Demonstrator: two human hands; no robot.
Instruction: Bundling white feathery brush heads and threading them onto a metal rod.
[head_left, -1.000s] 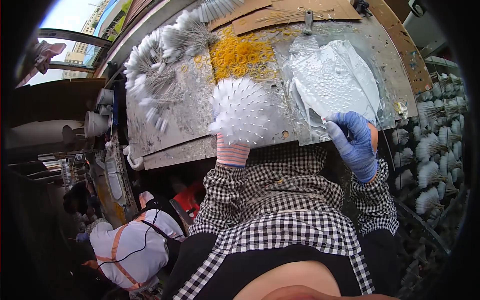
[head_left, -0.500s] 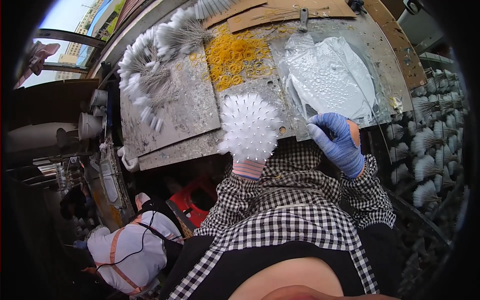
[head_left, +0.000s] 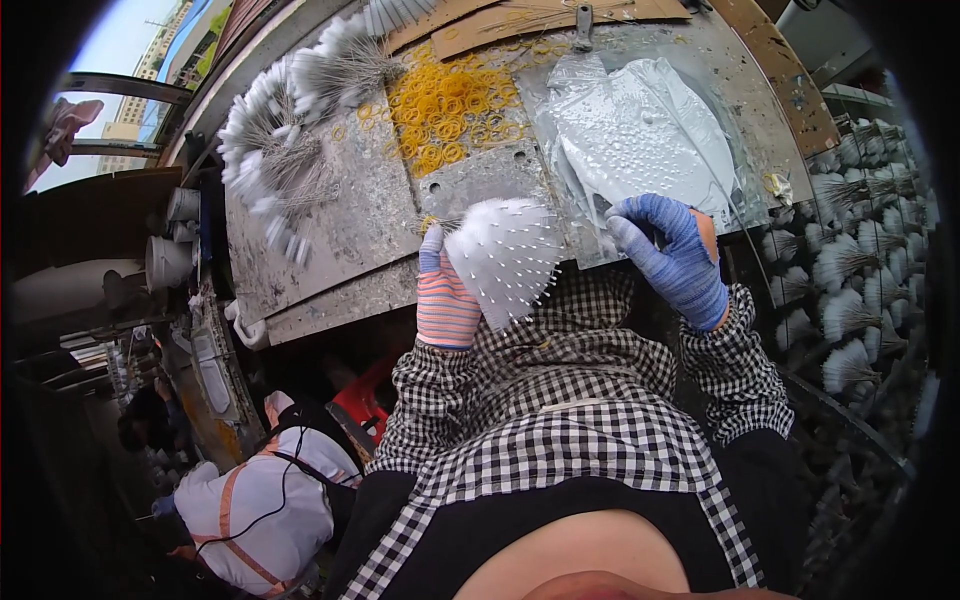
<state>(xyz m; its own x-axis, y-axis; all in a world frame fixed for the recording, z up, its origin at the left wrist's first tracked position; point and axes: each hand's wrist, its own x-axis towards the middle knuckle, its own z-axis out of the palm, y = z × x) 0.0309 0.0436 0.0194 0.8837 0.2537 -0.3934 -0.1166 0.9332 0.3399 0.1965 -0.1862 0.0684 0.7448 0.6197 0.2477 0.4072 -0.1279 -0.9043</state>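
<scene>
left hand (head_left: 446, 300) closed on white feather bundle (head_left: 505, 258), held over bench edge | right hand (head_left: 675, 255) fingers curled on plastic sheet (head_left: 640, 135) of feathers | advice: keep bundle upright, pinch one feather cleanly

- A clear plastic bag (head_left: 640, 130) lies flat on the worktop (head_left: 330, 230), toward its right end, just beyond the hand in the blue glove (head_left: 675, 255). It is see-through with a glossy, crinkled skin, roughly rectangular, with pale whitish pieces showing through it.
- The bag's near edge reaches the worktop's front edge, where the fingers of the blue-gloved hand touch it.
- Its left edge lies just beside the heap of yellow rubber bands (head_left: 450, 100), near it but not covering it.
- No label, sign or screen can be made out anywhere in the view.
</scene>
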